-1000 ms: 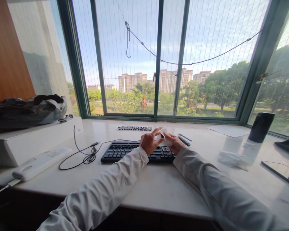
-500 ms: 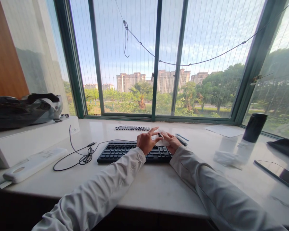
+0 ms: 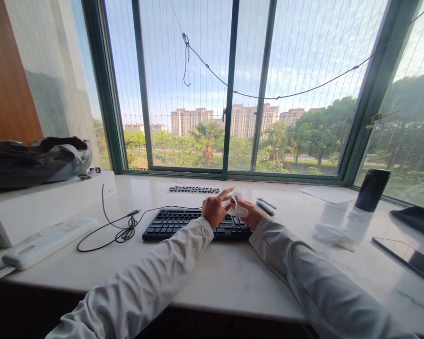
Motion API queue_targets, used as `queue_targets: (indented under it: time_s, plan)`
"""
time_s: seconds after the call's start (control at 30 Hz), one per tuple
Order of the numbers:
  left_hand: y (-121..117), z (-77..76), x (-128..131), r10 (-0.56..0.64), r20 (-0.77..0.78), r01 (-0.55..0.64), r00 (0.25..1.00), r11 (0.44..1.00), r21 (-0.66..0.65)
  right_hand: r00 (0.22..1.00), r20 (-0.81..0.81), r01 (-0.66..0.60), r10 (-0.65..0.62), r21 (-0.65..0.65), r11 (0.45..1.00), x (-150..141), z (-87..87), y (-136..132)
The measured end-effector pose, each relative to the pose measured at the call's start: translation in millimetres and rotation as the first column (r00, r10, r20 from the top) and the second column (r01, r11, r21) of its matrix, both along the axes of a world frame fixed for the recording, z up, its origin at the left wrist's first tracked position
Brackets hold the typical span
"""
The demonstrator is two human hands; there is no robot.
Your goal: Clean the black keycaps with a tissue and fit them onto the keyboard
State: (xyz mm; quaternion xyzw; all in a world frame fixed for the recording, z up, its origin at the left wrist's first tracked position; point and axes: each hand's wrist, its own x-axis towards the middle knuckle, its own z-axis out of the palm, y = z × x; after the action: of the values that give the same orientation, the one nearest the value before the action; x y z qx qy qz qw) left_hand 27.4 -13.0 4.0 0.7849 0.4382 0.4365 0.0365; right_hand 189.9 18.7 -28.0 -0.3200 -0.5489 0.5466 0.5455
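Observation:
A black keyboard (image 3: pixel 178 224) lies on the pale stone desk (image 3: pixel 233 278) below the window. Both my hands hover over its right end, sleeves in white. My left hand (image 3: pixel 215 210) pinches a small dark piece (image 3: pixel 232 201) between thumb and forefinger, the other fingers raised. My right hand (image 3: pixel 251 213) is closed around a white wipe (image 3: pixel 239 207) that presses against that piece. The hands touch each other at the wipe. I cannot make out what the dark piece is.
A strip of loose black keys (image 3: pixel 194 189) lies behind the keyboard, with pens (image 3: pixel 265 205) to its right. The keyboard's cable (image 3: pixel 125 231) and a white power strip (image 3: pixel 45 241) lie left, near a white box (image 3: pixel 53 200). At the right are a dark-lidded bottle (image 3: pixel 369 200), a crumpled tissue (image 3: pixel 330 233) and a dark tablet (image 3: pixel 408 256).
The view has shifted slightly. My hands stay together over the keyboard's right end, with small finger movements around the wipe.

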Motion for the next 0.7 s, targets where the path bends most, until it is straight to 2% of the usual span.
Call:
queue_targets:
  time_s: [0.07,0.13,0.47,0.63,0.7]
  plan:
    - [1.2,-1.0,0.1,-0.008,0.001,0.008,1.000,1.000,-0.008,0.996,-0.094,-0.006,-0.004,-0.107,0.994,-1.0,1.7,-1.7]
    - [2.3,-1.7,0.0,-0.014,0.004,0.014,1.000,1.000,-0.012,0.989,-0.146,-0.014,-0.009,-0.155,0.988,-2.0,2.5,-2.5]
    - [3.9,-1.9,-0.6,0.041,0.002,-0.041,0.999,0.999,-0.018,0.990,-0.136,-0.051,0.032,-0.137,0.989,-1.3,3.9,-2.9]
    - [2.7,-1.4,-0.4,0.037,-0.034,-0.038,0.999,0.999,-0.016,0.997,-0.078,-0.019,0.008,-0.153,0.988,-0.4,5.6,-6.5]
    - [1.8,-0.7,-0.5,0.052,-0.065,-0.053,0.997,0.998,-0.018,0.999,-0.033,-0.006,0.002,-0.108,0.994,0.0,4.4,-5.7]
